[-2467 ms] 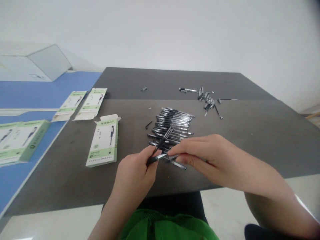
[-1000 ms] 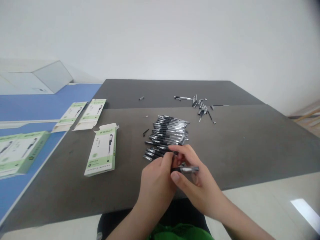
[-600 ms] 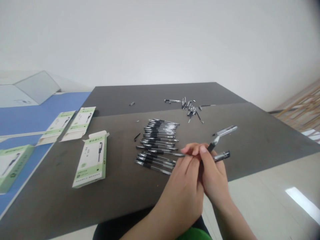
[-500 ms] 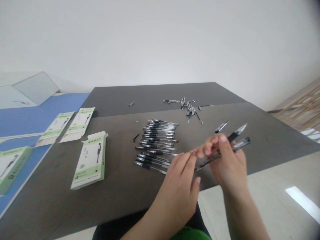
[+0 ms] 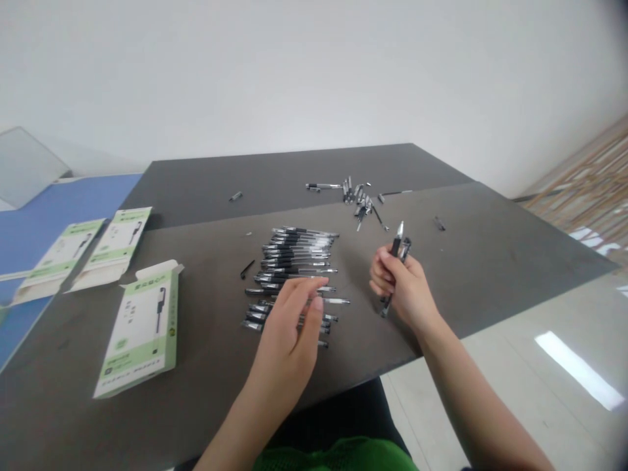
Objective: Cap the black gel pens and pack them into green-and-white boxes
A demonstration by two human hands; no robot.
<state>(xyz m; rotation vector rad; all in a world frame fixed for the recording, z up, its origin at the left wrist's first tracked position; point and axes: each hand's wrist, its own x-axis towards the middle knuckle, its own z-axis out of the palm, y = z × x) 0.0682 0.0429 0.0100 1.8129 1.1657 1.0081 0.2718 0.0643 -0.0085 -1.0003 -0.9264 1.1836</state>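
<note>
A row of several black-and-clear pens lies in the middle of the dark grey table. My left hand hovers over the near end of that row, fingers stretched out and slightly apart, holding nothing. My right hand is to the right of the row, fist closed around two or three pens held nearly upright, their tips sticking up above the fingers.
A scatter of pen parts and caps lies at the far middle. A single cap sits further right, another small piece far left. An open green-and-white box lies near left, two more boxes beyond it by the blue surface.
My hands have separated: the right one pulled the pens away to the right and stood them upright. The left one let go and moved back over the pen row.
</note>
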